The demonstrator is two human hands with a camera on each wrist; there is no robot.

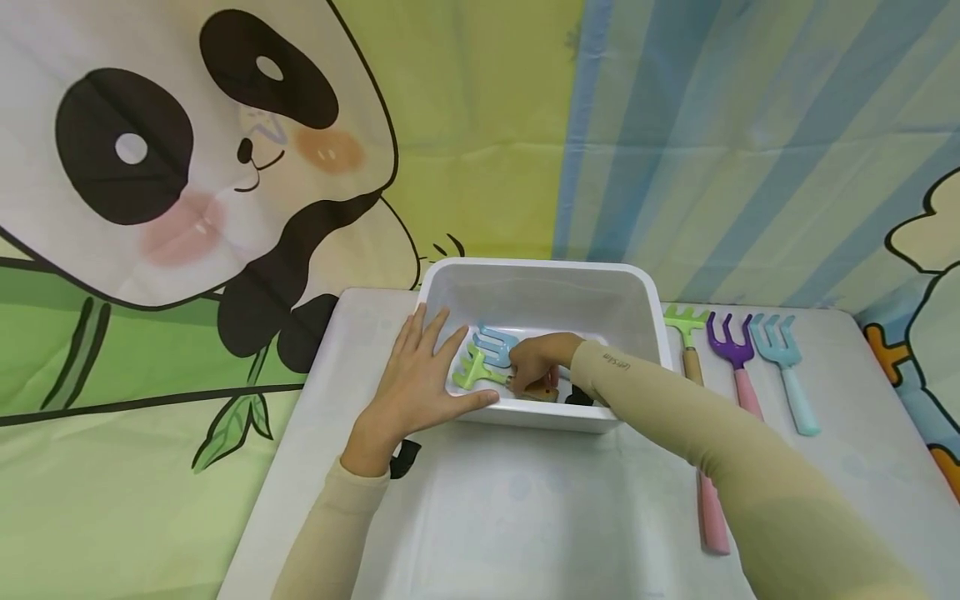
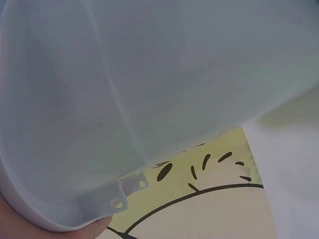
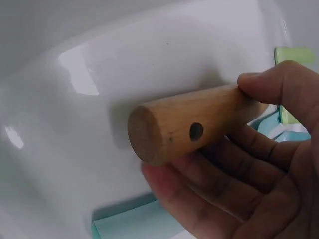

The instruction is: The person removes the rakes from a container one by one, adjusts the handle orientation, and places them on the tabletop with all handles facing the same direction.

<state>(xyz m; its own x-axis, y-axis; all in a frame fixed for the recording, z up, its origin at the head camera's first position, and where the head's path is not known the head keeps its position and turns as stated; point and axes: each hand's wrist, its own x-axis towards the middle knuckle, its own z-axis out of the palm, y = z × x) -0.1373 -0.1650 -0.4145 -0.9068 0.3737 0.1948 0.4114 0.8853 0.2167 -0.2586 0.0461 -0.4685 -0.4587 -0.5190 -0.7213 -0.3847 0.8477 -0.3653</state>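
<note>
Inside a white plastic bin, my right hand grips a small light-green rake by its wooden handle. In the right wrist view, the thumb and fingers pinch the handle, and its round end with a drilled hole faces the camera. Beside the rake lies a light-blue fork; its pale blue handle shows below the hand. My left hand rests on the bin's left rim, fingers spread and straight, thumb along the front edge.
To the bin's right on the white table lie a green rake, a purple fork with a pink handle and a light-blue fork. A pink handle emerges below my right sleeve. A printed panda curtain hangs behind.
</note>
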